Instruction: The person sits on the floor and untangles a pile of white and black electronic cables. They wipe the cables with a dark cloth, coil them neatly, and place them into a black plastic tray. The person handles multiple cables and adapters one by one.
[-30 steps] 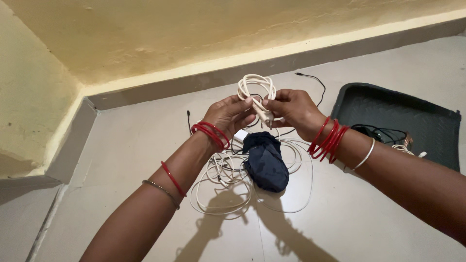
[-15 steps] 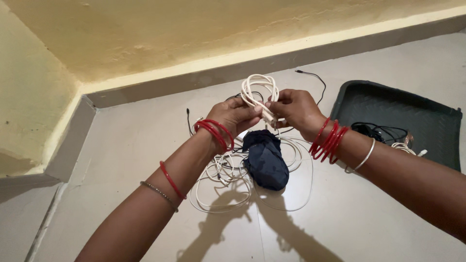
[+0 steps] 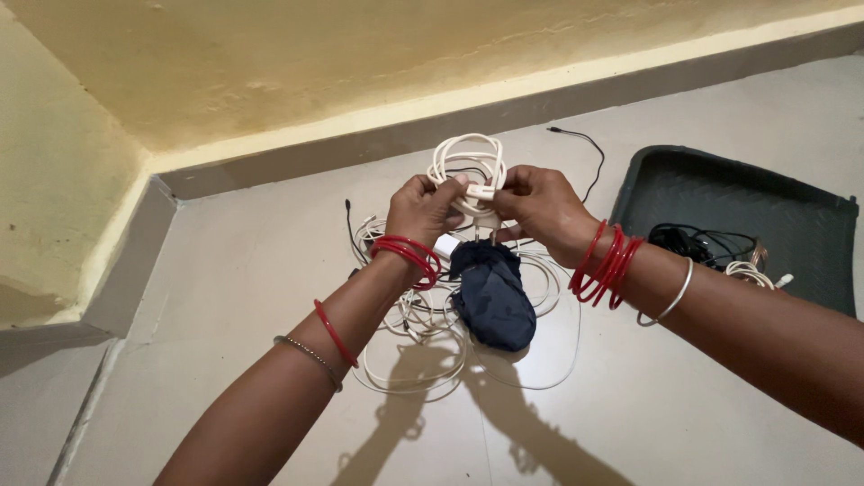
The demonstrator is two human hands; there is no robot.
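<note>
Hands meet above the floor (image 3: 225, 297): left hand (image 3: 423, 209) and right hand (image 3: 538, 203) both pinch the white cable coil (image 3: 468, 166). Loose grip could spring the loops onto the tangled cables (image 3: 423, 315) below.

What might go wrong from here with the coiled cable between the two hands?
1. The white cable coil is pinched only at its lower part by the left hand and right hand; the loops may spring apart if either grip loosens.
2. Strands seem to trail down toward the loose white cables on the floor, so lifting might drag or knot them.
3. The dark blue pouch hangs close below and could snag.
</note>
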